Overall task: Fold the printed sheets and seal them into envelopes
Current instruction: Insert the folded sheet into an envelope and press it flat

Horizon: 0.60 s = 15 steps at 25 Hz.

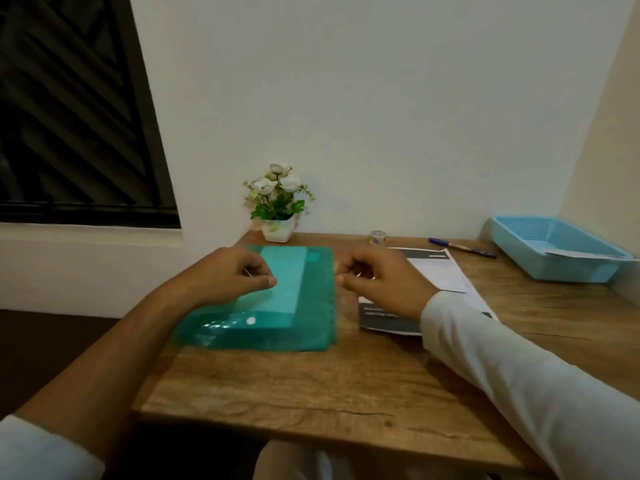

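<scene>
Folding looks not yet begun: the left hand [228, 275] hovers over the green folder [304, 323] and the right hand [384, 282] over the printed sheets [446, 275] beside it on the table [277, 382], both curled, pinching what I cannot tell; next, draw 1 sheet free.

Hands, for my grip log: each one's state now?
Left hand: curled over the folder; cannot tell.
Right hand: curled over the printed sheets; cannot tell.

Head-worn camera looks forward and down, seemingly close over the table [277, 382].
</scene>
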Tool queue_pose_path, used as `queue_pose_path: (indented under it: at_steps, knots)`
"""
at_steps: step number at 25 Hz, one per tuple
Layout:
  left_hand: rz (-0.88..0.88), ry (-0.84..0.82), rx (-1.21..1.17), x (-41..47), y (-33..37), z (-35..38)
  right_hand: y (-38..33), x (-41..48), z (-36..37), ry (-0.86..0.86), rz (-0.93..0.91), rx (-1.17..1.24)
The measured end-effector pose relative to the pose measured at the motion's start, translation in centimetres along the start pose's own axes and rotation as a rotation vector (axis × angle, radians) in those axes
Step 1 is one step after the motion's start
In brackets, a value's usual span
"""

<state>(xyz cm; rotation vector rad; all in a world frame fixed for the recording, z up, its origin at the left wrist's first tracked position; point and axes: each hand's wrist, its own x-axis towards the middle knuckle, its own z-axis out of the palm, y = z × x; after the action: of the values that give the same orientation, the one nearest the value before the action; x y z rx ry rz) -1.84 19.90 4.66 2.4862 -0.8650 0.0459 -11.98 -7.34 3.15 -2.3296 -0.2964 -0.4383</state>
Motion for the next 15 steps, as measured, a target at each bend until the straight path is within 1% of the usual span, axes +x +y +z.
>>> queue_pose_path:
  at_steps: [3, 5, 7, 9, 10, 13, 15]
  knots:
    - [-0.076, -0.189, -0.008, -2.8, -1.5, -0.5, -2.8, 1.1, 3.9, -0.241, -0.033, -0.02]
    - [-0.063, -0.205, 0.003, -3.9, -2.0, -0.3, -3.7, 1.9, 5.4, -0.343, -0.015, -0.089]
    - [-0.06, -0.184, -0.023, -4.2, -2.1, 0.1, -4.1, 2.4, 5.6, -0.414, 0.108, -0.048]
    - [-0.071, -0.164, -0.098, -4.4, -2.3, 0.1, -4.4, 2.6, 5.5, -0.439, 0.254, 0.09]
    - [-0.065, -0.158, -0.133, -4.5, -2.3, 0.0, -4.4, 2.6, 5.5, -0.435, 0.282, 0.124]
    - [-0.025, -0.181, -0.331, -5.0, -2.2, -0.9, -4.2, 2.5, 5.5, -0.4, 0.316, 0.15]
    - [-0.032, -0.2, -0.446, -5.8, -2.0, -1.6, -3.8, 2.5, 5.6, -0.387, 0.321, 0.15]
